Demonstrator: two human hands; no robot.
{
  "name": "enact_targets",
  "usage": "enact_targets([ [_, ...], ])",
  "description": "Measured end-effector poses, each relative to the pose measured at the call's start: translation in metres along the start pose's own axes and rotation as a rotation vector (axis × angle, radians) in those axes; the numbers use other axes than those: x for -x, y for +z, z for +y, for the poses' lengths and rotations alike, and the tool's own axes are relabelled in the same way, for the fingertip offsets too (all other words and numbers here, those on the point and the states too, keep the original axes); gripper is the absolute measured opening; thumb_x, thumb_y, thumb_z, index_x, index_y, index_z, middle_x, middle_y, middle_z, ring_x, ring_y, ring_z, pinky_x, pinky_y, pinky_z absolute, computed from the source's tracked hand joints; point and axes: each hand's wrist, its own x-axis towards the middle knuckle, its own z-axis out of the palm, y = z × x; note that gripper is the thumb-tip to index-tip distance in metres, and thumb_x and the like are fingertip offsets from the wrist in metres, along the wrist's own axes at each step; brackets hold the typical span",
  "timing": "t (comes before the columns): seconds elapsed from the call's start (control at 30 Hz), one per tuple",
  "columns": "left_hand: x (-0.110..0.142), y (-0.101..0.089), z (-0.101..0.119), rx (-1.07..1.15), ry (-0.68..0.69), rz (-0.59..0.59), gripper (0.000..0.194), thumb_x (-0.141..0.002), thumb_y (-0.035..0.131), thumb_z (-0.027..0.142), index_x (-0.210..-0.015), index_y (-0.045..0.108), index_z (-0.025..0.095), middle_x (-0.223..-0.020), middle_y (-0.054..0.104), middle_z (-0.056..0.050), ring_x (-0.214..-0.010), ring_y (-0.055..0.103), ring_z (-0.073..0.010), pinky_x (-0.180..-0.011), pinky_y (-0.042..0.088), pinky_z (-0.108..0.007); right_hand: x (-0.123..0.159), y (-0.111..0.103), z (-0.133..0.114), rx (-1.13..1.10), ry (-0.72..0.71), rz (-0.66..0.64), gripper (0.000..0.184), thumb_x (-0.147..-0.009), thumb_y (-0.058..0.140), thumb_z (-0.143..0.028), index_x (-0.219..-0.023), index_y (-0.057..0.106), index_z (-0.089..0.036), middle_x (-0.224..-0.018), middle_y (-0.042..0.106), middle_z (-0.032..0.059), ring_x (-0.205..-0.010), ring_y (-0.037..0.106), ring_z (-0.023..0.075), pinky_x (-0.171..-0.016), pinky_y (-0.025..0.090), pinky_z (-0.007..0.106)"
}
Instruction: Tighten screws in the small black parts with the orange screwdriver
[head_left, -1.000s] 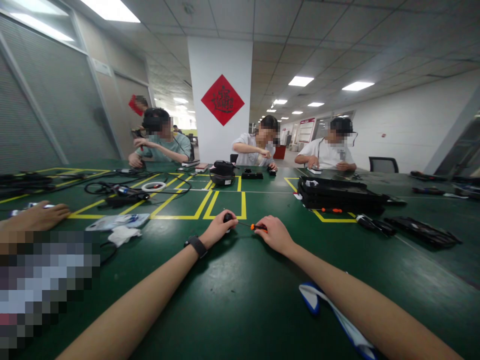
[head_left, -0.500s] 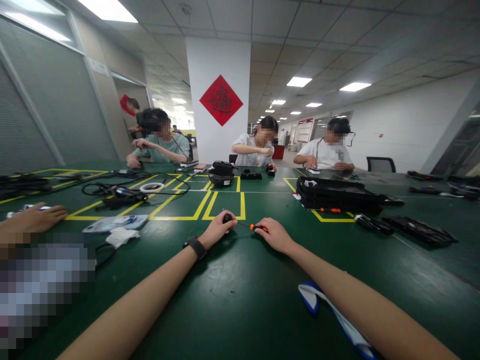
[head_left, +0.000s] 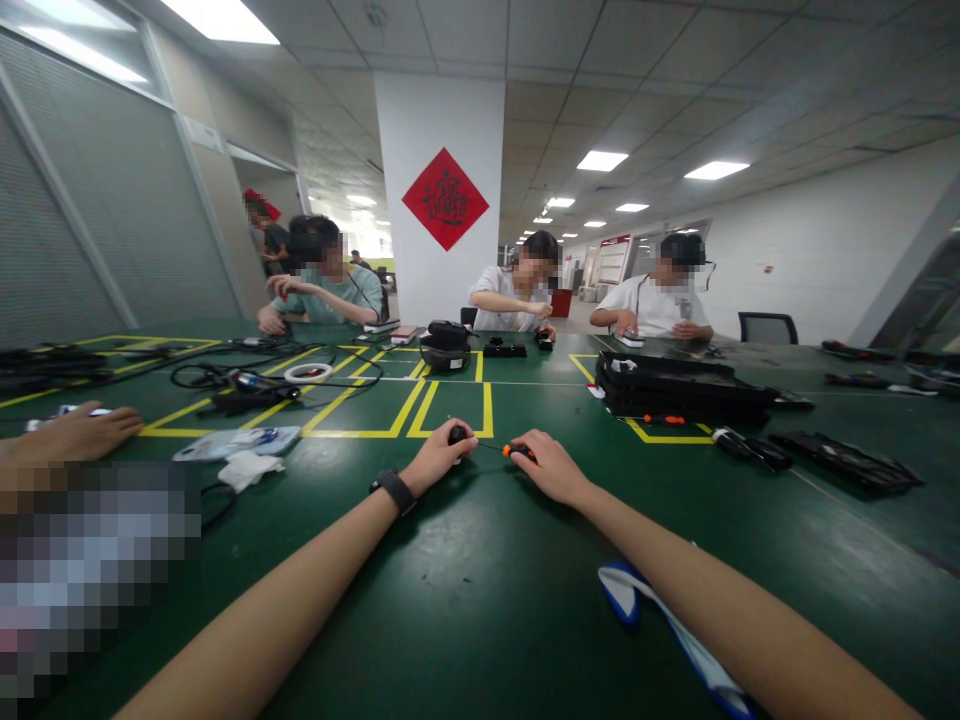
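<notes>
Above the green table (head_left: pixel 465 640), my left hand (head_left: pixel 433 458) is closed around a small black rounded part (head_left: pixel 457 436), most of it covered by the fingers. My right hand (head_left: pixel 553 468) grips a screwdriver (head_left: pixel 517 451) with an orange and black handle. Its thin shaft points left and reaches to the black part. Whether the tip sits in a screw is too small to tell. A dark band circles my left wrist.
Black cases (head_left: pixel 679 388) are stacked at the right, near a dark flat part (head_left: pixel 844 462). Cables (head_left: pixel 247 383), a white tissue (head_left: pixel 251 470) and a plastic bag (head_left: pixel 232 443) lie left. A blue-white strap (head_left: pixel 675 625) is under my right forearm. Another person's hand (head_left: pixel 94 430) rests far left; co-workers sit opposite.
The whole view has shifted slightly. Both my hands keep their grips, and the screwdriver handle looks a little turned. A person in the back left has moved.
</notes>
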Motion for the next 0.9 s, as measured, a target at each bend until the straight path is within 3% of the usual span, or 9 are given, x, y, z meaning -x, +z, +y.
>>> enact_targets([
  [0.13,0.0001,-0.0001,0.0005,-0.007,-0.001,-0.002,0.024,-0.071,0.055,0.038,-0.084,0.053,0.018,-0.071,0.056,0.002,-0.065,0.053,-0.0116,-0.064,0.041,-0.024,0.0002,-0.0019,-0.001,-0.022,-0.03,0.0,0.026,-0.088,0.037,-0.029,-0.089,0.06,-0.018,-0.09,0.057,0.0047,-0.089,0.05,0.0148,-0.08,0.036,0.028],
  [0.33,0.0006,-0.0002,0.0012,0.011,-0.031,-0.001,0.026,-0.071,0.054,0.039,-0.085,0.053,0.018,-0.07,0.057,0.002,-0.064,0.053,-0.0117,-0.062,0.041,-0.024,0.0013,-0.0014,-0.0016,-0.055,-0.04,0.045,0.015,-0.082,0.05,-0.027,-0.089,0.058,-0.017,-0.089,0.056,0.0042,-0.084,0.051,0.0145,-0.077,0.037,0.028],
  [0.63,-0.0005,-0.0005,-0.0017,0.004,-0.014,-0.012,0.026,-0.072,0.054,0.04,-0.085,0.052,0.018,-0.071,0.056,0.002,-0.065,0.053,-0.0118,-0.063,0.041,-0.025,-0.0018,0.0,0.0003,-0.094,-0.03,0.039,0.019,-0.084,0.047,-0.028,-0.085,0.062,-0.017,-0.085,0.058,0.0047,-0.083,0.051,0.015,-0.078,0.038,0.029],
  [0.9,0.0,-0.001,-0.0005,-0.02,0.022,-0.003,0.025,-0.072,0.055,0.041,-0.083,0.053,0.018,-0.069,0.056,0.002,-0.063,0.051,-0.0109,-0.062,0.041,-0.023,-0.0025,0.0065,0.0002,-0.296,0.128,0.056,0.014,-0.075,0.058,-0.026,-0.083,0.063,-0.016,-0.082,0.062,0.0037,-0.076,0.055,0.0143,-0.072,0.042,0.027],
])
